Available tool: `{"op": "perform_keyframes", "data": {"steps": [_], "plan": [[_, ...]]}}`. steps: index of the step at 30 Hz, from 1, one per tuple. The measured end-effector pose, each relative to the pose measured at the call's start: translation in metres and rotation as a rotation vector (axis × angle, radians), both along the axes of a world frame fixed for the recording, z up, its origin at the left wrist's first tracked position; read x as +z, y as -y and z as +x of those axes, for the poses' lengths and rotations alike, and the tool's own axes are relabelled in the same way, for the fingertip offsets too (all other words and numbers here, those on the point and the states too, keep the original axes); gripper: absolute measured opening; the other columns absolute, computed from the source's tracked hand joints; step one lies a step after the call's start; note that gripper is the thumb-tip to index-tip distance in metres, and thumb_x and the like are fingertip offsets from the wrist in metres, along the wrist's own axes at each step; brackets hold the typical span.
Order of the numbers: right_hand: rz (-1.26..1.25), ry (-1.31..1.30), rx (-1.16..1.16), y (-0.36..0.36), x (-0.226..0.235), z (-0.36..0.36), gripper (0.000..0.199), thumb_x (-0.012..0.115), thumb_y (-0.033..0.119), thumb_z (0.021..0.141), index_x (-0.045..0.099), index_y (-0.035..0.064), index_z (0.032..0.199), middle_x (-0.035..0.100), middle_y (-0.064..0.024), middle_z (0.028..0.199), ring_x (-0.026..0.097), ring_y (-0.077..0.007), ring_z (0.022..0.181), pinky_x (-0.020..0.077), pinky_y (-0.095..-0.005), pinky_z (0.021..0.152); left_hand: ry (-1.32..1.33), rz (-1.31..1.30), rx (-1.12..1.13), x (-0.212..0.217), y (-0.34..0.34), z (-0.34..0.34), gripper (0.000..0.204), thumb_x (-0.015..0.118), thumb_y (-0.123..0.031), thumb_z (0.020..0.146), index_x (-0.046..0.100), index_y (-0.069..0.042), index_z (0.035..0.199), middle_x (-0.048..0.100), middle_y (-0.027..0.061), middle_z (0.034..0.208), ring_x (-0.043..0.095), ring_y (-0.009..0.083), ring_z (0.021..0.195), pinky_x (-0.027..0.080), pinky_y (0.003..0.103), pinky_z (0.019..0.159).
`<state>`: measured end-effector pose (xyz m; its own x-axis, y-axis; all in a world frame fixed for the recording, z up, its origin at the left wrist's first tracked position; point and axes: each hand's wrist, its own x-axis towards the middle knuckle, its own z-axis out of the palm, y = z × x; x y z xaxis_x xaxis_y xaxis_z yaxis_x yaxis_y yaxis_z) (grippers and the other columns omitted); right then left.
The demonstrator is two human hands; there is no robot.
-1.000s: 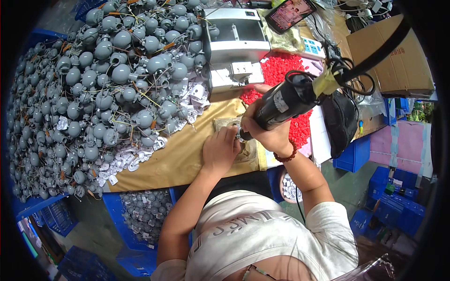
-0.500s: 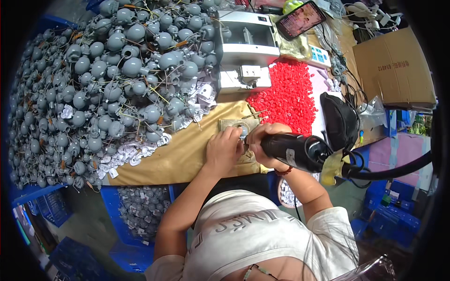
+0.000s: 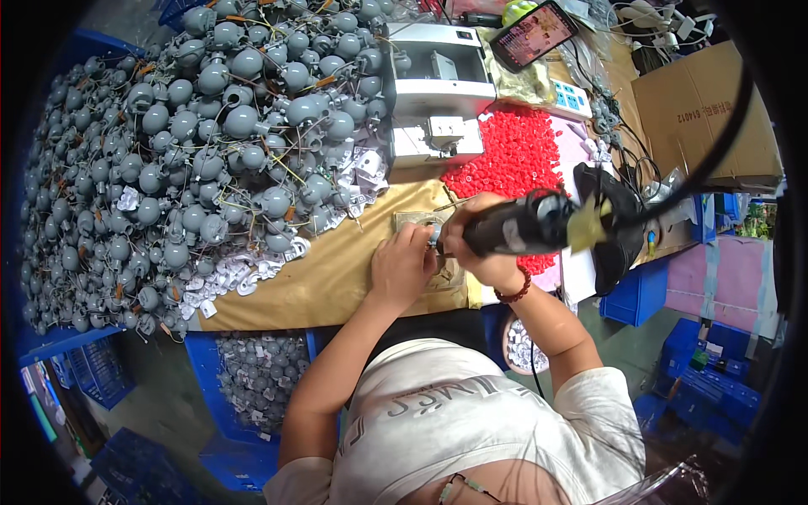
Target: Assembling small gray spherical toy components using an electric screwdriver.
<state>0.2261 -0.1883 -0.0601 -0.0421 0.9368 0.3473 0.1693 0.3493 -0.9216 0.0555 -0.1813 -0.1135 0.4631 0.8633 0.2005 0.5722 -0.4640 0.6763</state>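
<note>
1. Right hand (image 3: 481, 254) grips the black driver (image 3: 513, 229), nose toward the left fingertips.
2. Left hand (image 3: 401, 268) pinches a grey part (image 3: 435, 233) over the table (image 3: 290, 296), between both hands.
3. Red pieces (image 3: 503, 151) lie beyond the driver.

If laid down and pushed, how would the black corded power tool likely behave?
The black corded power tool would probably roll, since its body looks cylindrical. Its thick black cable may tug it aside, as it curves in a wide arc from the rear. The tool looks hard-shelled, so it probably won't flex.
</note>
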Motion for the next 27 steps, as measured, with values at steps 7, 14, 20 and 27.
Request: {"op": "perform_keyframes", "data": {"steps": [7, 14, 20, 27], "plan": [[-0.29, -0.314, -0.541, -0.042, 0.018, 0.03, 0.043, 0.074, 0.006, 0.09, 0.05, -0.0001, 0.125, 0.064, -0.0061, 0.084, 0.064, -0.015, 0.071, 0.0524, -0.0289, 0.067, -0.022, -0.078, 0.056, 0.005, 0.004, 0.0, 0.042, 0.074, -0.016, 0.082, 0.062, -0.009, 0.122, 0.059, 0.0092, 0.122, 0.066, 0.0333, 0.095, 0.052, 0.043, 0.081], [-0.211, -0.166, -0.572, -0.025, -0.027, 0.055, 0.055, 0.066, 0.001, 0.096, 0.044, -0.0016, 0.146, 0.059, -0.0111, 0.126, 0.06, -0.0199, 0.117, 0.0524, -0.0329, 0.095, 0.078, 0.033, -0.01, -0.004, 0.008, -0.008, 0.038, 0.077, -0.014, 0.084, 0.065, -0.011, 0.12, 0.066, 0.0064, 0.118, 0.066, 0.0304, 0.101, 0.051, 0.041, 0.083], [-0.097, 0.376, -0.307, 0.014, -0.017, 0.021, 0.034, 0.075, 0.002, 0.086, 0.065, 0.0005, 0.119, 0.062, -0.0133, 0.111, 0.06, -0.0228, 0.094, 0.0503, -0.0321, 0.076, 0.092, 0.083, -0.024, -0.007, 0.009, -0.009, 0.038, 0.077, -0.014, 0.084, 0.065, -0.011, 0.12, 0.068, 0.0062, 0.116, 0.066, 0.0298, 0.099, 0.051, 0.041, 0.083], [-0.282, -0.035, -0.312, -0.005, -0.016, -0.002, 0.008, 0.07, 0.006, 0.095, 0.069, -0.0022, 0.098, 0.062, -0.0046, 0.091, 0.059, -0.0108, 0.077, 0.0473, -0.0258, 0.066, 0.126, 0.131, -0.037, -0.004, 0.006, -0.008, 0.04, 0.075, -0.011, 0.085, 0.063, -0.014, 0.123, 0.065, 0.0042, 0.107, 0.066, 0.028, 0.092, 0.053, 0.041, 0.077]]}}
